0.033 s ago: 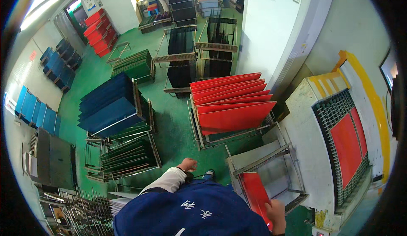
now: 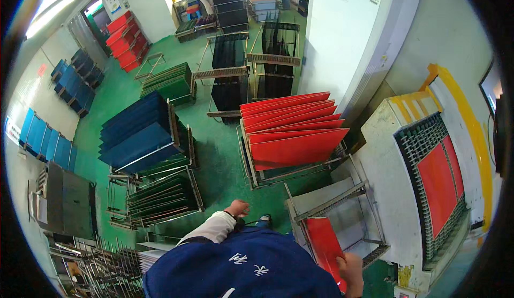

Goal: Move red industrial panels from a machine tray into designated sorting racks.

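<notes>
Right hand (image 2: 352, 274) pinching the right edge of a flat, glossy red rectangular panel (image 2: 323, 239), far end at a slotted metal rack (image 2: 334, 200). Left hand (image 2: 238, 208) over green floor (image 2: 219, 183), fingers partly curled; can't tell how tightly closed. Ahead: upright red rectangular panels (image 2: 294, 149), closely ranked.

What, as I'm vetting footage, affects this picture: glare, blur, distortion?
Head view: the ceiling light glares, blown out white; head view: the yellow strip bows near the dark rim, fisheye-style; head view: the right hand looks slightly soft, cause unclear.
</notes>
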The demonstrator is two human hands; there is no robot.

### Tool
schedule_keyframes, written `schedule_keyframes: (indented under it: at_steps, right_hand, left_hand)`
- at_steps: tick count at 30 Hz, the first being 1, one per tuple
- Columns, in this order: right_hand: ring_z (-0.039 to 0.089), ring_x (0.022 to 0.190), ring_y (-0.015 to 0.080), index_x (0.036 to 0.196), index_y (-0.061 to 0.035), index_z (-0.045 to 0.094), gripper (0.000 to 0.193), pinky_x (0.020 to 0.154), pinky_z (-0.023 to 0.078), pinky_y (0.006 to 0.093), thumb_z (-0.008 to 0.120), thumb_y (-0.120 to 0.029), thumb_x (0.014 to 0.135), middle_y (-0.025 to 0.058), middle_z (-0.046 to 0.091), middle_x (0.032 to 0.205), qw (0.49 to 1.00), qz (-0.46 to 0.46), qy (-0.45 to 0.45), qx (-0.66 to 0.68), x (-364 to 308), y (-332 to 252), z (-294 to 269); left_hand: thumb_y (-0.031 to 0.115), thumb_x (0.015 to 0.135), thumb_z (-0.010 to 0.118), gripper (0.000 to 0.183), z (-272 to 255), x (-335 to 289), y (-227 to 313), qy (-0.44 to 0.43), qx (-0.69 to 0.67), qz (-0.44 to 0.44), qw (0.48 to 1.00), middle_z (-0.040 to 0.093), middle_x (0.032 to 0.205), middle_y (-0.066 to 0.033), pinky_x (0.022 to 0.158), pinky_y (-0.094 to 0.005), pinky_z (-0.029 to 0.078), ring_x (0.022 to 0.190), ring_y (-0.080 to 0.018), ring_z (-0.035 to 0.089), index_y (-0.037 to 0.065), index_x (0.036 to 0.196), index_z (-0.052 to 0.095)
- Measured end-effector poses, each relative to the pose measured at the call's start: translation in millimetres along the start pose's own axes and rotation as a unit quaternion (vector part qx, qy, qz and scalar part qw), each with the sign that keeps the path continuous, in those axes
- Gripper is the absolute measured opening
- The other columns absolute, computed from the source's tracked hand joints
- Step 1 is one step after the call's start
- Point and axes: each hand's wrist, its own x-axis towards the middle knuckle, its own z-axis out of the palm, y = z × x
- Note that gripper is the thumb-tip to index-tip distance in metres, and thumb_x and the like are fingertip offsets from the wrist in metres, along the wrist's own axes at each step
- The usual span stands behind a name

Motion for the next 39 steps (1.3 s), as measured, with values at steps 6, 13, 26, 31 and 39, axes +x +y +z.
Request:
schedule_keyframes:
  at_steps: [6, 13, 26, 31, 39]
  right_hand:
    - [0.05, 0.049, 0.0317, 0.063, 0.0025, 0.056, 0.018, 0.048, 0.037, 0.04, 0.062, -0.014, 0.068, 0.0164, 0.052, 0.053, 0.998, 0.022, 0.062, 0.004, -20.9, -16.1, -79.2]
    - [0.052, 0.098, 0.0252, 0.123, -0.0001, 0.041, 0.047, 0.084, 0.044, 0.0365, 0.056, -0.012, 0.08, 0.0121, 0.05, 0.116, 0.808, 0.217, 0.315, 0.448, -52.5, 31.7, -109.0]
    - [0.053, 0.094, 0.0214, 0.118, 0.0003, 0.047, 0.044, 0.074, 0.046, 0.0328, 0.059, -0.025, 0.083, 0.0101, 0.054, 0.112, 0.521, 0.117, 0.493, 0.687, -85.2, 172.0, -47.0]
    - [0.051, 0.098, 0.0245, 0.117, 0.0037, 0.046, 0.041, 0.078, 0.042, 0.0356, 0.056, -0.02, 0.085, 0.0125, 0.052, 0.113, 0.488, 0.069, 0.455, 0.741, -82.8, 170.6, -40.8]
    - [0.052, 0.09, 0.0227, 0.11, -0.0011, 0.05, 0.029, 0.074, 0.044, 0.0339, 0.057, -0.007, 0.083, 0.0132, 0.054, 0.11, 0.385, 0.115, 0.461, 0.791, -63.2, 123.8, -51.1]
  left_hand:
    - [0.018, 0.082, 0.058, 0.032, 8.9, 31.2, -8.5, -0.045, 0.004, -0.012, 0.999, 0.06, 0.085, -0.0111, 0.051, -0.034, 0.05, 0.062, -0.0231, 0.058, 0.001, 0.108, 0.051]
    - [0.018, 0.084, 0.056, 0.031, 25.0, 26.6, -2.2, -0.019, 0.042, 0.007, 0.999, 0.061, 0.084, -0.011, 0.046, -0.0336, 0.049, 0.065, -0.0249, 0.061, 0.0, 0.108, 0.052]
    - [0.016, 0.08, 0.058, 0.018, 11.8, 39.0, -14.8, -0.062, 0.201, 0.145, 0.967, 0.061, 0.082, -0.0108, 0.052, -0.0336, 0.05, 0.066, -0.0238, 0.061, 0.002, 0.092, 0.058]
    - [0.014, 0.074, 0.063, 0.012, 29.4, 31.9, -10.9, -0.103, 0.166, 0.138, 0.971, 0.06, 0.08, -0.0103, 0.056, -0.0336, 0.049, 0.07, -0.0215, 0.061, 0.005, 0.077, 0.056]
    - [0.019, 0.082, 0.057, 0.03, 69.9, -4.6, 21.4, -0.017, 0.058, 0.058, 0.997, 0.061, 0.084, -0.0101, 0.049, -0.0302, 0.05, 0.063, -0.0212, 0.061, 0.0, 0.105, 0.053]
